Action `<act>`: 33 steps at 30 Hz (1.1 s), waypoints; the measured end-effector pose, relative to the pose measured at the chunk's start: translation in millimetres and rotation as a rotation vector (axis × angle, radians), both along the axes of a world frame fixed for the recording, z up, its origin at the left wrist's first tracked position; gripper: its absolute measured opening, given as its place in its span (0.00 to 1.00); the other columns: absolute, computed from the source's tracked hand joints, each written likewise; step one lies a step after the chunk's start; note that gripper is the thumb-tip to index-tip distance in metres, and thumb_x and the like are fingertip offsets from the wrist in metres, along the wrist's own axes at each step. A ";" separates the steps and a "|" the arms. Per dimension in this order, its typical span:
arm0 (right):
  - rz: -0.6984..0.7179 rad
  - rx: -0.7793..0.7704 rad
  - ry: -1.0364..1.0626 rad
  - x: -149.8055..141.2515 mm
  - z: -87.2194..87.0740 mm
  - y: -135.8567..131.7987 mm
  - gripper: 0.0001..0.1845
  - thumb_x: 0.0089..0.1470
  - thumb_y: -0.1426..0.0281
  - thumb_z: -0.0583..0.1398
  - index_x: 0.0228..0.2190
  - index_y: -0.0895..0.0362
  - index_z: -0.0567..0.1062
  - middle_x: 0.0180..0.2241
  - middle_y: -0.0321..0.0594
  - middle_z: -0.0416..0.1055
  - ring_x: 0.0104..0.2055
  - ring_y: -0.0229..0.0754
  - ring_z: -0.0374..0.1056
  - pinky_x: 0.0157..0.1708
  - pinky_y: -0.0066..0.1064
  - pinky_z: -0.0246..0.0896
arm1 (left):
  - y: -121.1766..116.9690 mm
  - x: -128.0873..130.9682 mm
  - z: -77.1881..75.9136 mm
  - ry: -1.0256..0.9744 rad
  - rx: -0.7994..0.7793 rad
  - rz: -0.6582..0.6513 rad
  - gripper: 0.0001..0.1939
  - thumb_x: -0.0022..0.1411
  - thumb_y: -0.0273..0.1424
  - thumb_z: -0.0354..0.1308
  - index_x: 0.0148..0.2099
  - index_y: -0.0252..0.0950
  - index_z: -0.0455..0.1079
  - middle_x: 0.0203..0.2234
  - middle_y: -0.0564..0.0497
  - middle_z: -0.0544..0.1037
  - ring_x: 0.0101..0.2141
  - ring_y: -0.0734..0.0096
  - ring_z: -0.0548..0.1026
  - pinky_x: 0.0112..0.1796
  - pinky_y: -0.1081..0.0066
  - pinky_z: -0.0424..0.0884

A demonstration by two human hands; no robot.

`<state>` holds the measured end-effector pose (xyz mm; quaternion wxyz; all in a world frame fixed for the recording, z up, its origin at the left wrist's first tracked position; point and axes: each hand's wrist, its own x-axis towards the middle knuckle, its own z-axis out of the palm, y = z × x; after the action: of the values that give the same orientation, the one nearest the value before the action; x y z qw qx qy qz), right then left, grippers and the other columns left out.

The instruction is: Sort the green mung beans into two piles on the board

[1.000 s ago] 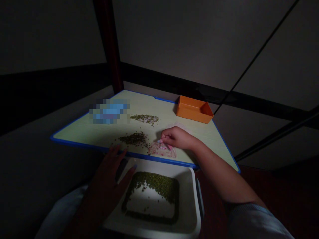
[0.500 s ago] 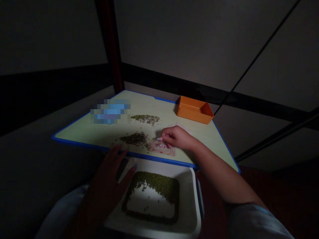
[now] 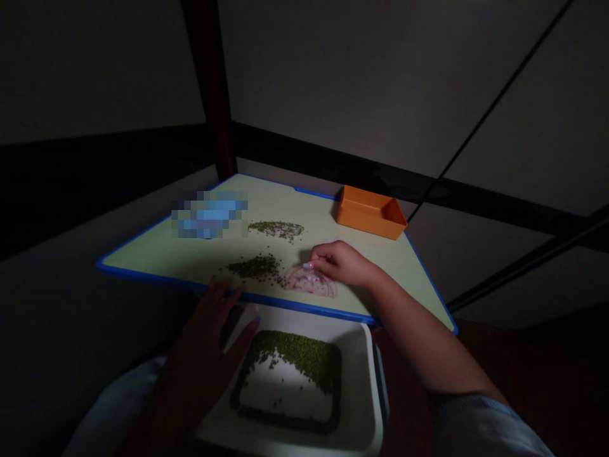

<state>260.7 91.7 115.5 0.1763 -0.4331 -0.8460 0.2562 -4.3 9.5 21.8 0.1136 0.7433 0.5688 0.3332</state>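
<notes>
My right hand (image 3: 337, 261) is closed in a pinch on a clear, pink-patterned protractor (image 3: 311, 285), near the table's front edge. Just left of the protractor lies a dark, loose pile of small beans (image 3: 257, 266), some grains scattered around it. My left hand (image 3: 216, 324), fingers apart, is at the left side of a white tub (image 3: 366, 381), its fingertips near the table edge. Small green beans (image 3: 304, 355) are heaped along the far side of the tub's floor and line its edges. Farther back on the table is another bean pile (image 3: 278, 228), greener and flatter.
An orange box (image 3: 371, 219) stands at the table's far right corner. A blurred-out blue item (image 3: 209, 216) lies on the left. The pale tabletop (image 3: 314, 203) has a blue rim. Walls rise behind it, and the room is dim.
The protractor shifts slightly left, then back right, with my right hand moving a little. My left hand and the bean piles look almost the same.
</notes>
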 end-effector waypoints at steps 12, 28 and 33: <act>-0.039 0.069 -0.146 -4.7 3.8 -2.5 0.12 0.58 0.70 0.57 0.23 0.59 0.70 0.18 0.32 0.65 0.22 0.32 0.55 0.27 0.28 0.42 | -0.4 0.2 -2.1 0.000 0.014 0.010 0.31 0.60 0.51 0.46 0.59 0.39 0.59 0.63 0.44 0.59 0.64 0.56 0.53 0.61 0.50 0.54; 0.030 0.066 -0.099 -5.5 -1.6 -2.0 0.11 0.58 0.71 0.57 0.24 0.59 0.70 0.17 0.30 0.66 0.20 0.30 0.55 0.26 0.24 0.44 | 2.0 -3.2 -12.9 -0.019 0.038 0.031 0.30 0.60 0.49 0.46 0.59 0.40 0.60 0.63 0.46 0.60 0.63 0.56 0.55 0.60 0.52 0.56; 0.023 0.060 -0.074 -10.8 -4.4 -2.3 0.12 0.58 0.69 0.57 0.24 0.59 0.70 0.17 0.31 0.66 0.20 0.30 0.57 0.26 0.24 0.46 | 3.2 -1.8 -14.4 -0.024 0.049 0.034 0.30 0.60 0.50 0.46 0.59 0.38 0.60 0.63 0.45 0.60 0.64 0.57 0.55 0.61 0.52 0.55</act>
<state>250.0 89.4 111.1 0.1549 -0.4271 -0.8641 0.2165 -6.1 12.8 7.4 0.0965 0.7320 0.5716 0.3579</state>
